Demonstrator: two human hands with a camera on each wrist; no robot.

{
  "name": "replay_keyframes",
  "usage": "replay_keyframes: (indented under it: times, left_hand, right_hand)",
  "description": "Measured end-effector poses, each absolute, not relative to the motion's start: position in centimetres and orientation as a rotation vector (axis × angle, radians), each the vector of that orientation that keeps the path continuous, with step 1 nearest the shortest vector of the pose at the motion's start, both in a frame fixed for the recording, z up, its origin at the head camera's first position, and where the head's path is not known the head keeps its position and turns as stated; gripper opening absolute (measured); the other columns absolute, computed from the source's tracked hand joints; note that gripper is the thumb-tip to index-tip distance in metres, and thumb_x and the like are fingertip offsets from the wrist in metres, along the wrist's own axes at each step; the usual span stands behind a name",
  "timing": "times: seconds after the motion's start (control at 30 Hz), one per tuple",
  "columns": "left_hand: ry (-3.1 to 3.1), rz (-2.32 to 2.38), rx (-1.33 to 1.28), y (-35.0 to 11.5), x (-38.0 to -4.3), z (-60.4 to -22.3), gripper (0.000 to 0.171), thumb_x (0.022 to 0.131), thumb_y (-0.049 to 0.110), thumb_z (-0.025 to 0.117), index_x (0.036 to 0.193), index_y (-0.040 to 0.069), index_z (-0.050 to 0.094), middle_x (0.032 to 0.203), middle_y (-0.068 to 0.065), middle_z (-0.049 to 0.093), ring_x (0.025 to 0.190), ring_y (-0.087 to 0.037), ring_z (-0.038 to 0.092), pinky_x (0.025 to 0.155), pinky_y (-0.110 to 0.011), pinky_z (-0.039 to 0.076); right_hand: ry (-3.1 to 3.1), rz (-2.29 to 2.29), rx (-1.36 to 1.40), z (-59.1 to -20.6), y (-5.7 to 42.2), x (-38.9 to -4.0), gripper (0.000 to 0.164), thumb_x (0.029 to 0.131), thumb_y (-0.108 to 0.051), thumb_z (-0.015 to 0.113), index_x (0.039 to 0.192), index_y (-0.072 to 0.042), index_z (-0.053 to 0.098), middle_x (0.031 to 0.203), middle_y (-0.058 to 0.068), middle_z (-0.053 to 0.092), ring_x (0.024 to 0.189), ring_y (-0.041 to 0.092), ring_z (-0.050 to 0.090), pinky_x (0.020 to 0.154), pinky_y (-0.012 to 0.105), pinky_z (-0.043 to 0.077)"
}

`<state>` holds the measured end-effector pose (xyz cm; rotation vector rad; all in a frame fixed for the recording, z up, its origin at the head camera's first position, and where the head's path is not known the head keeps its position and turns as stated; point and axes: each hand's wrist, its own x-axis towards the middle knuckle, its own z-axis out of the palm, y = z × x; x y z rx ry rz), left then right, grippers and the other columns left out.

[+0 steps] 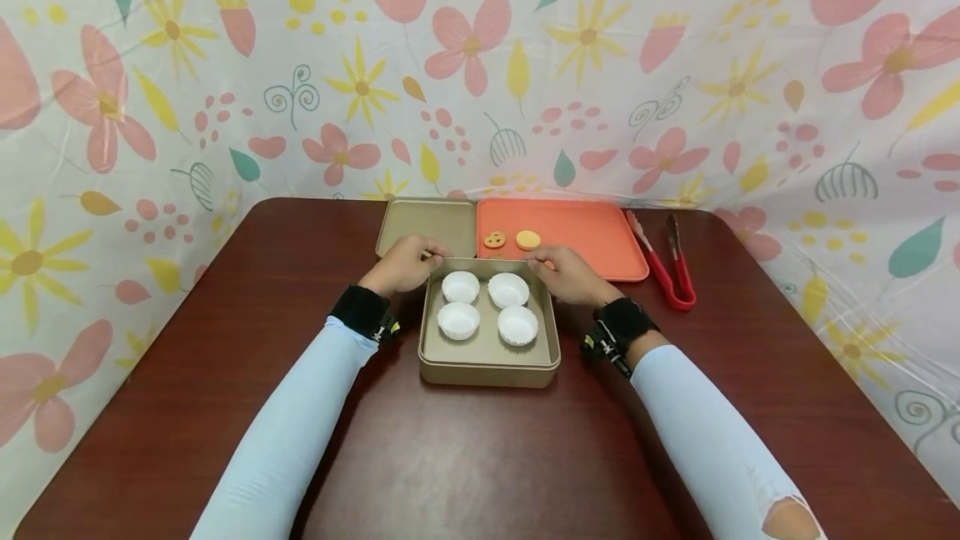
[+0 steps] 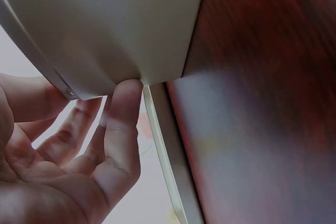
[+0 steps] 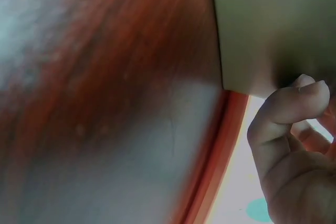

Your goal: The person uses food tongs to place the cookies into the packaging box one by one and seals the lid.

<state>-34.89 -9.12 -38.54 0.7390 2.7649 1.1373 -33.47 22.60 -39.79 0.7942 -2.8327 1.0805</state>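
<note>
A square gold baking pan (image 1: 487, 373) sits in the middle of the table, with several white paper baking cups (image 1: 459, 321) in it. At its far left corner, my left hand (image 1: 405, 263) grips the rim. Seen from the left wrist, one fingertip (image 2: 127, 93) presses the pan's outer wall while other fingers reach up by the rim. My right hand (image 1: 573, 276) holds the far right corner. The right wrist view shows its bent fingers (image 3: 310, 100) against the wall there, with part of that hand cut off by the frame edge.
Behind the pan lies an orange tray (image 1: 577, 227) carrying a chocolate chip cookie (image 1: 494, 239) and a round yellow cookie (image 1: 528, 240). To its left is a flat gold tray (image 1: 427, 219). Red-handled tongs (image 1: 678, 294) lie right of the orange tray. A flowered curtain (image 1: 465, 123) hangs behind the table (image 1: 247, 315).
</note>
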Motion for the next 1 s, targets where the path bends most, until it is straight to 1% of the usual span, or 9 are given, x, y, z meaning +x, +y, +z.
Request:
replay_keyframes:
  times: [0.13, 0.2, 0.3, 0.37, 0.53, 0.63, 0.8, 0.9, 1.0]
  left_hand:
    - [2.756, 1.130, 0.737, -9.1, -34.6, -38.3, 0.027, 0.106, 0.007, 0.054, 0.126, 0.002, 0.072, 0.131, -0.017, 0.067, 0.125, -0.033, 0.059, 0.105, -0.045, 0.051]
    - [2.752, 1.124, 0.740, -9.0, -34.4, -38.2, 0.027, 0.106, 0.006, 0.054, 0.125, 0.002, 0.072, 0.131, -0.017, 0.067, 0.125, -0.033, 0.059, 0.104, -0.044, 0.051]
    - [2.751, 1.108, 0.751, -9.0, -34.2, -38.0, 0.027, 0.106, 0.006, 0.054, 0.125, 0.002, 0.072, 0.130, -0.017, 0.067, 0.124, -0.032, 0.059, 0.104, -0.044, 0.051]
    - [2.754, 1.089, 0.772, -8.9, -34.1, -38.0, 0.027, 0.106, 0.006, 0.054, 0.125, 0.001, 0.072, 0.130, -0.017, 0.067, 0.124, -0.032, 0.059, 0.104, -0.045, 0.051]
    - [2.756, 1.043, 0.832, -8.9, -33.7, -38.0, 0.026, 0.105, 0.004, 0.054, 0.124, 0.000, 0.072, 0.127, -0.017, 0.069, 0.123, -0.031, 0.060, 0.105, -0.044, 0.051]
    - [2.739, 1.041, 0.832, -9.0, -33.5, -38.0, 0.026, 0.105, 0.003, 0.054, 0.123, 0.000, 0.072, 0.124, -0.016, 0.069, 0.117, -0.029, 0.061, 0.100, -0.042, 0.052]
    - [2.718, 1.030, 0.855, -9.0, -33.2, -37.9, 0.026, 0.104, 0.003, 0.054, 0.122, 0.000, 0.073, 0.120, -0.016, 0.070, 0.105, -0.025, 0.063, 0.089, -0.037, 0.054]
    - [2.715, 1.018, 0.889, -8.9, -32.9, -37.7, 0.026, 0.104, 0.002, 0.054, 0.121, 0.000, 0.073, 0.118, -0.016, 0.071, 0.103, -0.025, 0.063, 0.087, -0.036, 0.055]
    - [2.709, 1.009, 0.919, -8.9, -32.7, -37.6, 0.026, 0.104, 0.002, 0.054, 0.121, -0.001, 0.073, 0.118, -0.016, 0.071, 0.101, -0.024, 0.063, 0.086, -0.035, 0.055]
  right_hand:
    - [-2.847, 1.071, 0.781, -39.7, 22.7, -33.3, 0.032, 0.109, -0.013, 0.052, 0.131, 0.005, 0.066, 0.134, 0.022, 0.064, 0.110, 0.031, 0.059, 0.097, 0.046, 0.050]
    - [-2.847, 1.066, 0.783, -39.7, 22.7, -33.2, 0.031, 0.108, -0.013, 0.052, 0.131, 0.004, 0.066, 0.133, 0.021, 0.064, 0.112, 0.032, 0.060, 0.099, 0.046, 0.051]
    - [-2.838, 1.060, 0.798, -39.7, 22.8, -33.1, 0.031, 0.108, -0.012, 0.052, 0.131, 0.005, 0.066, 0.134, 0.021, 0.065, 0.125, 0.034, 0.058, 0.106, 0.050, 0.049]
    - [-2.830, 1.055, 0.812, -39.7, 22.8, -32.9, 0.032, 0.108, -0.010, 0.053, 0.131, 0.007, 0.065, 0.134, 0.022, 0.064, 0.133, 0.036, 0.054, 0.110, 0.053, 0.047]
    - [-2.822, 1.040, 0.832, -39.8, 22.9, -32.4, 0.031, 0.107, -0.009, 0.054, 0.131, 0.008, 0.065, 0.134, 0.022, 0.065, 0.133, 0.036, 0.054, 0.109, 0.054, 0.048]
    - [-2.819, 1.030, 0.845, -39.9, 23.0, -32.0, 0.030, 0.107, -0.008, 0.054, 0.130, 0.008, 0.066, 0.133, 0.022, 0.065, 0.132, 0.036, 0.055, 0.108, 0.054, 0.048]
    - [-2.816, 1.036, 0.868, -40.1, 23.2, -31.7, 0.031, 0.107, -0.008, 0.054, 0.130, 0.008, 0.065, 0.136, 0.026, 0.061, 0.135, 0.040, 0.052, 0.107, 0.055, 0.049]
    - [-2.810, 1.029, 0.873, -40.1, 23.3, -31.6, 0.031, 0.107, -0.008, 0.053, 0.130, 0.008, 0.065, 0.137, 0.025, 0.061, 0.135, 0.040, 0.051, 0.108, 0.054, 0.048]
    - [-2.807, 1.017, 0.874, -40.0, 23.3, -31.1, 0.030, 0.107, -0.007, 0.053, 0.130, 0.009, 0.065, 0.134, 0.024, 0.063, 0.132, 0.038, 0.054, 0.106, 0.053, 0.050]
